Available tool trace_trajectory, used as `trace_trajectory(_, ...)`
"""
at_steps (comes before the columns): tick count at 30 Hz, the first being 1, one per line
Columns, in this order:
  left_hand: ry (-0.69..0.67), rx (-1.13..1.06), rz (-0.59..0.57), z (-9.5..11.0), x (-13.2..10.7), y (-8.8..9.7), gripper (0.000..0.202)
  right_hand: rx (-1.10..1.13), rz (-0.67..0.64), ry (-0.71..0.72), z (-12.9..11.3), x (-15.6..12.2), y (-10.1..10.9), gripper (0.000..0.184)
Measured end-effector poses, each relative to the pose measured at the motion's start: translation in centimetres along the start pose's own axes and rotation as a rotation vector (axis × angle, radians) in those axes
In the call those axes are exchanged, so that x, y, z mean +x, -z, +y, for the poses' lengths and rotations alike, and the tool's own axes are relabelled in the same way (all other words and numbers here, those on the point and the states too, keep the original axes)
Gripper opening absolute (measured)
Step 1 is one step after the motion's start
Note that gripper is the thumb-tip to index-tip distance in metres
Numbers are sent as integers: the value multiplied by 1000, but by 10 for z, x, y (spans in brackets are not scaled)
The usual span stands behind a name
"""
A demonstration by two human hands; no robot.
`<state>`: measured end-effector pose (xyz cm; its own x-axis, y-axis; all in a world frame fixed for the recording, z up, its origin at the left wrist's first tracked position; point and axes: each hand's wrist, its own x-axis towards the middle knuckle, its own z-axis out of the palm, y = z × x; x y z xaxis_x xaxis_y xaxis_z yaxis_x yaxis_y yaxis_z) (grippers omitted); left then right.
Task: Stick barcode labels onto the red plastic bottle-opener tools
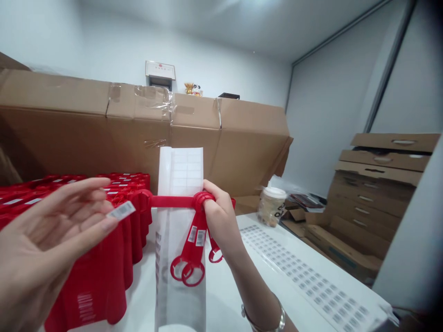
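Note:
My left hand [58, 240] is at the left, with a small white barcode sticker [122, 210] at the tip of the thumb. Its index finger is stretched out above. Closed around the bunched ends of several red silicone straps with ring ends [195, 244] is my right hand [218, 210]. Two hanging straps carry barcode stickers. One strap [171, 201] stretches left from the right hand, its far ring near the sticker. Behind the straps stands a tall, partly rolled white label sheet [187, 173].
Red items [93, 286] with barcode stickers stand in rows at left. A sheet of barcode labels [301, 272] lies on the white table [221, 302] at right, below a lidded cup [272, 205]. A large cardboard box [138, 138] spans the back; flat boxes [377, 193] are stacked at right.

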<state>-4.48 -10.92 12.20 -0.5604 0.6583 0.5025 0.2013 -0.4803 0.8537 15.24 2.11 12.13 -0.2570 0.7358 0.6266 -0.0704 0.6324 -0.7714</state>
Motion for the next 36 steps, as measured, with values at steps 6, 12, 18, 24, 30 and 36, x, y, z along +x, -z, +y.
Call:
trace_trajectory(6, 67, -69, -187, -8, -2, -23, 43, -47, -71, 12, -12, -16, -12, 21)
trace_trajectory(12, 11, -17, -151, -14, 1, -28, 41, -97, -71, 62, -17, -25, -14, 23)
trace_trajectory(18, 5, -47, -130, -13, 0, -31, 39, -54, -88, 44, -18, -28, -16, 23)
trace_trajectory(24, -23, -58, -92, -12, 0, -32, 35, -61, -94, 18, -19, -28, -15, 24)
trace_trajectory(30, -25, -44, -109, -13, 0, -31, 35, -54, -81, 19, -21, -29, -16, 23)
trace_trajectory(36, -39, -26, -123, -13, 0, -33, 34, -60, -79, 16, -20, -30, -16, 25)
